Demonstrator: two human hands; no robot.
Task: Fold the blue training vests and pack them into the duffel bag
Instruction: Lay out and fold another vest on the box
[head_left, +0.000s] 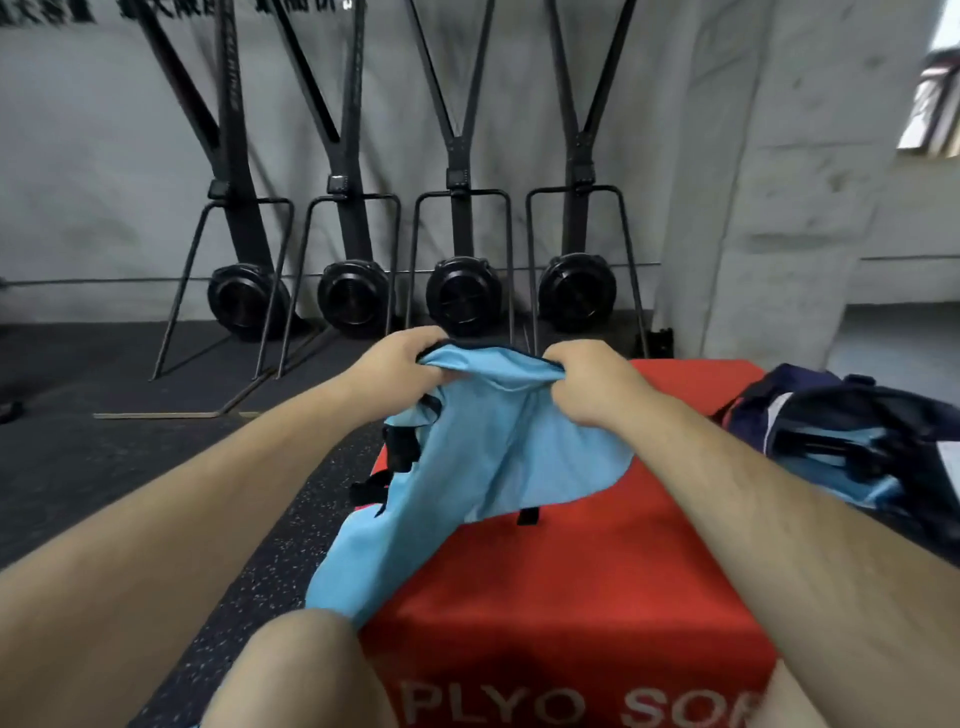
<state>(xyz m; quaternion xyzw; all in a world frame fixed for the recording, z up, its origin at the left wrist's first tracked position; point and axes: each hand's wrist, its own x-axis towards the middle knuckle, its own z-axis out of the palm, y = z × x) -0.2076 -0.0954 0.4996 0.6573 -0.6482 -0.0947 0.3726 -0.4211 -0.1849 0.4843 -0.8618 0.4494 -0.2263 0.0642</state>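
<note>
Your left hand and right hand are gripping the blue vest, unfolded, over the left edge of the plyo box. The duffel bag at its right edge is seemingly holding others.

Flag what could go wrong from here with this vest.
1. The left hand and right hand pinch only the top edge of the blue vest. Its lower end hangs past the left edge of the red plyo box, so it could slide off or fold skewed.
2. Black straps dangle at the vest's left side and could get trapped in the fold.
3. The duffel bag looks slumped, so packing may need one hand to open it.
</note>
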